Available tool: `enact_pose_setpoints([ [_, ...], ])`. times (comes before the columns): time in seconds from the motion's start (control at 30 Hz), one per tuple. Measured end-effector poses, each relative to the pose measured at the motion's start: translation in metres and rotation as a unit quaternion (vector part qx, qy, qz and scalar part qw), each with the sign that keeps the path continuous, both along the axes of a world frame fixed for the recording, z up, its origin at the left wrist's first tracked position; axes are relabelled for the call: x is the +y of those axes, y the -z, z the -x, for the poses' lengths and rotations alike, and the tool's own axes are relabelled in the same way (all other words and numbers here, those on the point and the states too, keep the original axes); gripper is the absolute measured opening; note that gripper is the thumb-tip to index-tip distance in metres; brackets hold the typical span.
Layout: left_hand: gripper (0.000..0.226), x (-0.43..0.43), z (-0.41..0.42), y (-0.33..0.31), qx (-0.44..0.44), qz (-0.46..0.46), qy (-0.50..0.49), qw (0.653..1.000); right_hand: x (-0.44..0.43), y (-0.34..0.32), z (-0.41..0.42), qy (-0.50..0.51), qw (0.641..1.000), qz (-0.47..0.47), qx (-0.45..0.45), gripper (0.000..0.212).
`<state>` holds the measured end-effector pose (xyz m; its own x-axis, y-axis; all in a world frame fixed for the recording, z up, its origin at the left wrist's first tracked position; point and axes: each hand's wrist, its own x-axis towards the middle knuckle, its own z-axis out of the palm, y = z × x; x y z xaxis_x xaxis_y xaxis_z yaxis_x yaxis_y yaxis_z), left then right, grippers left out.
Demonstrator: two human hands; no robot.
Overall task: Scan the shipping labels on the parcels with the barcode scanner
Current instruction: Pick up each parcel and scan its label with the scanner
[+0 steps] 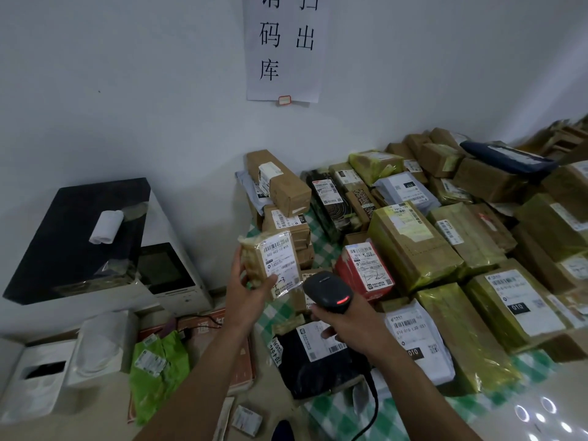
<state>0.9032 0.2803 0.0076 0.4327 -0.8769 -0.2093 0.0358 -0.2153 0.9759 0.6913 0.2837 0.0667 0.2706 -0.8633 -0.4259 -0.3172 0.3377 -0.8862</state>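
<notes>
My left hand (246, 289) grips a small parcel wrapped in yellowish tape (254, 259), lifted above the table with its white shipping label (280, 262) facing me. My right hand (345, 327) holds the black barcode scanner (327, 291) by its handle, just right of and below the parcel. The scanner's head points up toward the label and a red light glows on it. Its black cable (372, 405) hangs down toward me. Many labelled parcels (410, 243) cover the table with the green checked cloth (331, 412).
A black bag parcel (305, 367) and a white bag parcel (420, 342) lie right under my hands. A red box (366, 272) stands behind the scanner. On the left are a printer (171, 275) under a black box (79, 237), a green bag (159, 367) and white devices (41, 377).
</notes>
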Motion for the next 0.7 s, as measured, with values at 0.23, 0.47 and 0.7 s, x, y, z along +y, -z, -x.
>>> enact_pose_setpoints([
  [0.23,0.102,0.002,-0.006,0.0,-0.007,0.003,-0.001,1.0,0.001,0.002,0.0,-0.03,0.999,-0.01,0.024,0.016],
  [0.47,0.102,0.003,-0.01,0.011,-0.014,0.003,-0.002,1.0,-0.001,0.004,0.0,-0.05,0.997,-0.012,0.05,0.016],
  [0.7,0.103,0.002,-0.011,0.016,-0.006,-0.012,-0.005,1.0,-0.001,0.004,0.002,-0.054,0.997,-0.016,0.054,0.014],
])
